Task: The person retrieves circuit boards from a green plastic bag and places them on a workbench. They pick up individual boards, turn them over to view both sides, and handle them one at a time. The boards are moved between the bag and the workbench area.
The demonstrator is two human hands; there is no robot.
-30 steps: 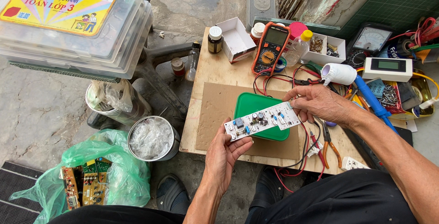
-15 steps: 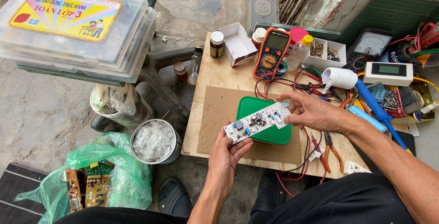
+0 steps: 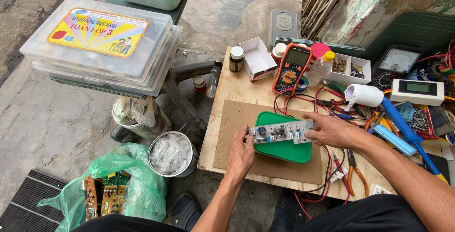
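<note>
I hold a small circuit board [image 3: 280,132] level between my left grip [image 3: 241,152] and right grip [image 3: 332,130], just above a green lid [image 3: 283,149] lying on cardboard [image 3: 237,118] on the desk [image 3: 227,87], near an orange multimeter [image 3: 290,68].

Two hands [image 3: 241,155] [image 3: 332,130], one circuit board [image 3: 280,132] — one multimeter [image 3: 290,68], two tins [image 3: 171,154] [image 3: 137,118]

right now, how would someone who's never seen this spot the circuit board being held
Start at the wooden table and find the green lid on its cardboard sheet. Over it, the left hand and right hand hold a long, narrow circuit board, the only pale strip studded with small components.
</note>
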